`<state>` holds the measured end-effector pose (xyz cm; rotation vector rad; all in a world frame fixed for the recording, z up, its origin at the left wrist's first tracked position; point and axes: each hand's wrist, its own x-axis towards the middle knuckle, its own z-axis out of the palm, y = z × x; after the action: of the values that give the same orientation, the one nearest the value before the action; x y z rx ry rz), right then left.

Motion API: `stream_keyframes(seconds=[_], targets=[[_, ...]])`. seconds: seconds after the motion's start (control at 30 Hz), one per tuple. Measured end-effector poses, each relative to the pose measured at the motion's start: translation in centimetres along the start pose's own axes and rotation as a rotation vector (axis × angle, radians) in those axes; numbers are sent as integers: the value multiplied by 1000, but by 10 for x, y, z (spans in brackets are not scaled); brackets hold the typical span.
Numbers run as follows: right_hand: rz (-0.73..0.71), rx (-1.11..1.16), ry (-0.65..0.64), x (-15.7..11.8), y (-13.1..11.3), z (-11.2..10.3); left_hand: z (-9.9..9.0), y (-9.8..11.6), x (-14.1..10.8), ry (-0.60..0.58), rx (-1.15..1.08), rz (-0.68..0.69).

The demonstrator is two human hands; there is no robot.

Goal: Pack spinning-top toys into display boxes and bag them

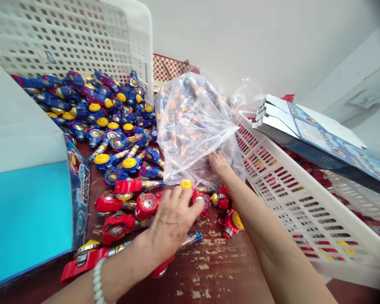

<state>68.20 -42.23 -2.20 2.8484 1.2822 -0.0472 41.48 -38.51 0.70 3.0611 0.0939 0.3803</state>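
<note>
My left hand (174,215) is over a group of red toys (147,204), fingers apart and slightly bent, with its thumb beside a red toy (201,200) with a round dial. Whether its fingertips touch that toy is hard to see. A pale bead bracelet (97,280) circles the left wrist. My right hand (218,162) is closed on the front of a clear plastic bag (193,135); its fingertips are partly hidden by the film. Inside the bag show several tubes with orange ends. More red toys (232,221) lie below the right hand.
Blue and yellow toys (114,114) are heaped at the left, before a white basket (139,42). An open box (79,198) with a blue inside stands at the near left. At the right, flat printed boxes (323,135) rest on a white basket (281,202) containing red toys.
</note>
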Motion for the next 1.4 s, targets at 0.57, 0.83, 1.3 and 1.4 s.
stream_keyframes(seconds=[0.57, 0.83, 1.3, 1.4], targets=[[192, 1795, 146, -164, -8, -51, 0, 3, 31, 31, -681, -23], [230, 1838, 75, -204, -35, -36, -30, -1, -1, -217, -1087, -244], [-206, 992, 54, -219, -49, -43, -30, -18, -21, -3, -649, -128], [-229, 928, 115, -223, -54, -40, -30, -17, -21, -32, -554, -114]])
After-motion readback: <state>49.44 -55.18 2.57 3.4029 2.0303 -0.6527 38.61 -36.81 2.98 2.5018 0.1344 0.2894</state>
